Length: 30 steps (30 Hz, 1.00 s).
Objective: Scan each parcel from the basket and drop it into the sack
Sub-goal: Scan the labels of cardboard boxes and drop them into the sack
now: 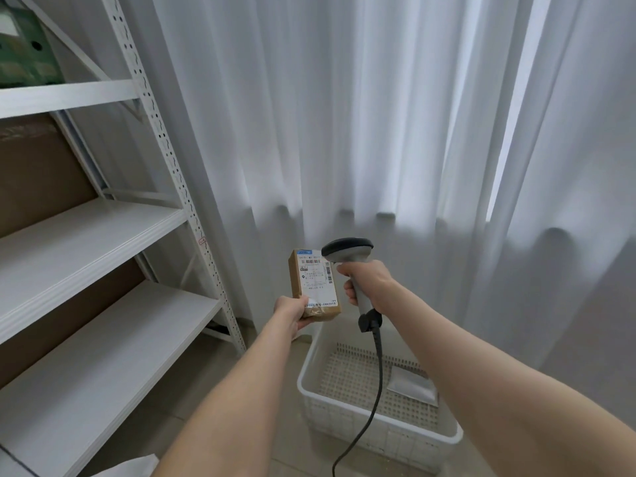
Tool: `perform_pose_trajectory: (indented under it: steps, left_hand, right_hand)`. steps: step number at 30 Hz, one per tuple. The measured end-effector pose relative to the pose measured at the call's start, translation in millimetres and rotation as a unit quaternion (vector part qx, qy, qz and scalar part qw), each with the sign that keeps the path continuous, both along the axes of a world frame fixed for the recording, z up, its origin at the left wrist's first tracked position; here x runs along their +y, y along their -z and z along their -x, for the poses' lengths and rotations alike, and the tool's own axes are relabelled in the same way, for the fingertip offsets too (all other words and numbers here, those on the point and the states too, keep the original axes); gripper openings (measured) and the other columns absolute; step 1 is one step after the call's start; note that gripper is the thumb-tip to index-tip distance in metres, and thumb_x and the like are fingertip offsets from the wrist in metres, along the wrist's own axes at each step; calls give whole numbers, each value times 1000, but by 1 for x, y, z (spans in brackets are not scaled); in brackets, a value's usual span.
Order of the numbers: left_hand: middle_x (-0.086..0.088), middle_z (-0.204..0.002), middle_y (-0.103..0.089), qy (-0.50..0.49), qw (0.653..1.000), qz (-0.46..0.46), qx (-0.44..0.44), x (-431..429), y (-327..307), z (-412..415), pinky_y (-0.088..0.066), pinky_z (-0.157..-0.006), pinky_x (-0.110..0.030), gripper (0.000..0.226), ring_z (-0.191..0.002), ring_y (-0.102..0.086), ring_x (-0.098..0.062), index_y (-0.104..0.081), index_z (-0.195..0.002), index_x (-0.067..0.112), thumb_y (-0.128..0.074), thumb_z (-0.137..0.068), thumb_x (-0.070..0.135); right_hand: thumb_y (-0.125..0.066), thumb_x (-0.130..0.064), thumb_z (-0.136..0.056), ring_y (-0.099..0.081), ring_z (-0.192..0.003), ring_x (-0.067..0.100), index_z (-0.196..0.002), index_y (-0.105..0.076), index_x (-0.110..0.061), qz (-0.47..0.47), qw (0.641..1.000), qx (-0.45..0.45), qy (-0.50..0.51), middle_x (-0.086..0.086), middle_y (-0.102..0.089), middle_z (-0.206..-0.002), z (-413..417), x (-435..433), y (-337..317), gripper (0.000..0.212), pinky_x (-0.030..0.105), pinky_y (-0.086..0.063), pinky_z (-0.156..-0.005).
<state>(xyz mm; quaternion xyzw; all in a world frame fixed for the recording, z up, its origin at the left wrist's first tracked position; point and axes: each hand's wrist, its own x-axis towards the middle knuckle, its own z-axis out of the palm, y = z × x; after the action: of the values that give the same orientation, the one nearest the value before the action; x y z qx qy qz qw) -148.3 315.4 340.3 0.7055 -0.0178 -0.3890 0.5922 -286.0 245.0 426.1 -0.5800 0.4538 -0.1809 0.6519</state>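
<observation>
Head view: your left hand (290, 313) grips the bottom of a brown parcel (315, 282), held upright with its label toward you. Your right hand (369, 283) is curled around the scanner (347, 248), whose head is just beside the parcel's top. Below, the white basket (344, 420) holds one flat grey pouch (411, 385) near its right edge.

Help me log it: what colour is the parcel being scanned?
The parcel is brown with a white label; the head view shows it.

parcel label (317, 278) too small to read, scanner cable (373, 401) cut by bottom edge, grey pouch (411, 383) partly behind right forearm (481, 373)
</observation>
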Motion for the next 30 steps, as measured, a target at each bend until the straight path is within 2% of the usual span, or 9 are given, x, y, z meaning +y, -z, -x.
perform_pose_trajectory:
  steps: [3,7,11,19,22,26,30]
  left_hand:
    - [-20,-116,-63,5,1000,6,3,5,-1,-3,-55,-69,-38,25,-94,-64,-29,-53,-118,-5,-51,-97,8]
    - [-18,-117,-63,19,1000,7,-2,11,-2,-4,-54,-69,-35,26,-87,-62,-25,-54,-120,-3,-51,-98,9]
    - [-19,-118,-63,22,1000,6,-1,17,-1,-6,-56,-71,-37,26,-99,-64,-28,-54,-121,-3,-51,-98,9]
    - [-18,-119,-63,28,1000,5,3,24,3,-10,-55,-69,-37,26,-93,-64,-26,-53,-122,-1,-48,-99,9]
    - [-19,-120,-62,33,999,8,6,26,3,-10,-55,-72,-38,26,-102,-64,-29,-53,-123,-2,-48,-99,8]
    - [-19,-121,-62,36,999,9,8,28,5,-10,-55,-74,-41,26,-106,-63,-31,-52,-123,-2,-47,-99,7]
    - [-18,-121,-62,44,999,7,15,31,8,-9,-55,-68,-39,26,-102,-64,-30,-52,-123,-1,-47,-99,7]
  right_hand:
    - [-64,-13,-89,-49,-47,18,-90,-61,-4,0,1000,11,3,10,-56,-64,-3,9,-6,10,25,-47,-48]
    - [-63,-13,-90,-49,-48,18,-89,-61,-5,6,1000,17,5,9,-56,-63,-6,18,-8,9,26,-47,-50]
    - [-63,-14,-89,-50,-48,18,-88,-61,-5,12,1000,18,9,9,-57,-62,-10,27,-8,9,27,-48,-51]
    - [-62,-14,-91,-49,-48,17,-92,-61,-4,9,1000,23,15,8,-56,-62,-15,39,-12,9,26,-47,-50]
    - [-62,-14,-91,-49,-48,17,-92,-61,-5,11,999,27,20,8,-55,-62,-16,44,-10,9,27,-47,-50]
    - [-62,-13,-90,-49,-48,18,-90,-60,-5,7,999,28,29,7,-55,-61,-16,48,-9,8,27,-47,-51]
    - [-62,-13,-90,-49,-49,17,-95,-61,-5,9,999,26,44,7,-55,-63,-15,52,-7,10,26,-48,-50]
